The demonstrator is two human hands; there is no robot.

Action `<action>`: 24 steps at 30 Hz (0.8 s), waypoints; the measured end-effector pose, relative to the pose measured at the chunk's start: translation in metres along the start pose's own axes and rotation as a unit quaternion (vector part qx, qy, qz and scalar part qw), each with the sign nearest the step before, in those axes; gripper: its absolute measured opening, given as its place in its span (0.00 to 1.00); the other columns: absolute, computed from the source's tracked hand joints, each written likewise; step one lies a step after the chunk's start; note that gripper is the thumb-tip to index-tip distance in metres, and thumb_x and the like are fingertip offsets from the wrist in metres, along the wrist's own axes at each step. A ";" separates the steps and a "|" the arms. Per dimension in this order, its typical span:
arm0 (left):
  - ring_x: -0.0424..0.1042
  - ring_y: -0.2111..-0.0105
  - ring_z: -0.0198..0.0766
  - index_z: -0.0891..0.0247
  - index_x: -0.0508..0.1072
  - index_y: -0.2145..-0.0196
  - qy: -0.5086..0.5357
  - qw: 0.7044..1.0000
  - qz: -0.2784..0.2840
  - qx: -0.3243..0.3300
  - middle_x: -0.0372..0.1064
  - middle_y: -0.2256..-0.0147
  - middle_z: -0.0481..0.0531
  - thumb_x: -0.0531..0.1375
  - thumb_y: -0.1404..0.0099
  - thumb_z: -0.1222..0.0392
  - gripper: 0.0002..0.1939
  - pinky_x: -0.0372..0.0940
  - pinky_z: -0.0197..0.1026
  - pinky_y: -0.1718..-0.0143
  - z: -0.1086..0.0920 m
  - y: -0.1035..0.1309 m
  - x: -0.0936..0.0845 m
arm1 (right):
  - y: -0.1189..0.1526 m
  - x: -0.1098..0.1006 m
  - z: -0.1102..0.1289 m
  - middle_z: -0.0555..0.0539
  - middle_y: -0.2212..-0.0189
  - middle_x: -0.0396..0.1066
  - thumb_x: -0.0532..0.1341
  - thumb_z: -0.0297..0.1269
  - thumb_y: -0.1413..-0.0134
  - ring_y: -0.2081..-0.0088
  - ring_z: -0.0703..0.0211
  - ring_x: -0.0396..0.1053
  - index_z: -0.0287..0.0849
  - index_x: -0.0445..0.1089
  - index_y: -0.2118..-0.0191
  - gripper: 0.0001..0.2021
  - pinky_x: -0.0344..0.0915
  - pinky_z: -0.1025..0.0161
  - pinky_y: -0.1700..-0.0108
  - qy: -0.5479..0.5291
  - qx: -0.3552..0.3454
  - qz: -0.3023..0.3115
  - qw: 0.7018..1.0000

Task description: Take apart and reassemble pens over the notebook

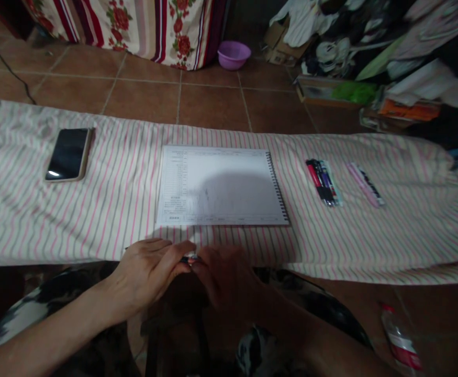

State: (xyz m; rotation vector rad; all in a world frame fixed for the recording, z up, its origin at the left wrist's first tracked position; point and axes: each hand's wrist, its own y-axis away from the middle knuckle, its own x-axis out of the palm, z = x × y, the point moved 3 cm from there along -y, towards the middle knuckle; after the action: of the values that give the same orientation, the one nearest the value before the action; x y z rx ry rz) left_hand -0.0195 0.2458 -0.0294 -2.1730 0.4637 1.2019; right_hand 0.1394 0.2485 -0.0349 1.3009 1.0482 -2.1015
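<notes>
At the near edge of the cloth, my left hand (148, 267) and my right hand (226, 269) meet, fingers pinched around a slim pen (187, 259). Only a short dark and whitish piece of it shows between the fingertips; my fingers hide the rest. My right hand lies in deep shadow. Just beyond both hands rests a spiral-bound notebook (229, 183), its printed page face up and the black coil along the right side. A faint scribble marks the page. A shadow falls across it.
On the striped cloth (126, 157) lie a phone (67, 154) at left, a bunch of pens (323, 180) and a pink pen (362, 183) at right. A purple basin (234, 55) stands on the tiles beyond. A bottle (401, 337) is at lower right.
</notes>
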 end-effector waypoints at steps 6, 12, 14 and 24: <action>0.63 0.80 0.34 0.70 0.64 0.64 -0.027 0.997 0.027 0.067 0.64 0.79 0.48 0.51 0.37 0.69 0.03 0.59 0.37 0.81 -0.015 0.000 -0.009 | 0.002 0.015 -0.005 0.52 0.83 0.59 0.48 0.38 0.40 0.79 0.67 0.56 0.39 0.61 0.76 0.16 0.50 0.67 0.75 -0.319 0.195 0.130 0.918; 0.66 0.77 0.34 0.67 0.66 0.64 -0.056 0.993 0.018 0.107 0.66 0.78 0.49 0.47 0.36 0.70 0.09 0.63 0.37 0.77 -0.021 0.002 -0.014 | 0.009 0.036 0.000 0.58 0.86 0.47 0.56 0.45 0.49 0.84 0.73 0.42 0.40 0.56 0.79 0.16 0.40 0.71 0.83 -0.740 0.418 0.267 0.454; 0.67 0.76 0.34 0.66 0.66 0.64 -0.066 0.992 0.020 0.110 0.67 0.77 0.49 0.46 0.35 0.70 0.10 0.64 0.37 0.75 -0.020 0.004 -0.013 | 0.011 0.039 0.003 0.59 0.86 0.45 0.57 0.43 0.50 0.86 0.74 0.38 0.39 0.56 0.78 0.14 0.36 0.72 0.85 -0.806 0.430 0.286 0.288; 0.66 0.79 0.35 0.68 0.65 0.68 -0.134 0.984 0.002 0.115 0.68 0.78 0.50 0.50 0.37 0.71 0.06 0.62 0.37 0.80 -0.017 0.000 -0.006 | 0.008 0.049 -0.010 0.60 0.86 0.41 0.56 0.45 0.50 0.86 0.74 0.34 0.40 0.56 0.75 0.14 0.34 0.75 0.89 -0.831 0.393 0.348 0.182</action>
State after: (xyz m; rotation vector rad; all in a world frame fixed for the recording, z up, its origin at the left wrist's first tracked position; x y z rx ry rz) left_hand -0.0118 0.2351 -0.0176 -1.7864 0.4650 1.3490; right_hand 0.1280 0.2524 -0.0840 -0.8121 -1.4508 -1.4968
